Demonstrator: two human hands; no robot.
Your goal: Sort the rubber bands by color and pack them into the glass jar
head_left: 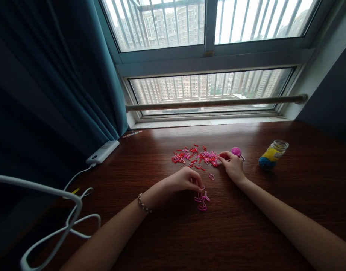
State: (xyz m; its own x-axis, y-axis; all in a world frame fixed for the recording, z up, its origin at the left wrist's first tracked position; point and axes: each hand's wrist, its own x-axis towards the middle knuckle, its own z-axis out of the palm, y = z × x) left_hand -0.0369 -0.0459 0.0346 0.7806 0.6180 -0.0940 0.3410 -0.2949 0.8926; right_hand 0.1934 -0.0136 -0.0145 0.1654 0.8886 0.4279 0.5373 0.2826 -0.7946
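A scatter of small red and pink rubber bands (pixel 194 155) lies on the dark wooden table (pixel 223 233). My right hand (pixel 232 164) rests at the pile's right edge, its fingertips pinched on a pink band there. My left hand (pixel 187 178) is curled, its fingertips pinched above a small separate group of pink bands (pixel 202 200) nearer me. A single pink band (pixel 211 176) lies between the two hands. A beaded bracelet (pixel 144 205) circles my left wrist.
A pink lid (pixel 236 151) sits just behind my right hand. A small glass jar with yellow and blue contents (pixel 272 154) stands to the right. A white power bank (pixel 102 152) with white cables (pixel 66 222) lies at the left by the teal curtain. A window runs along the back.
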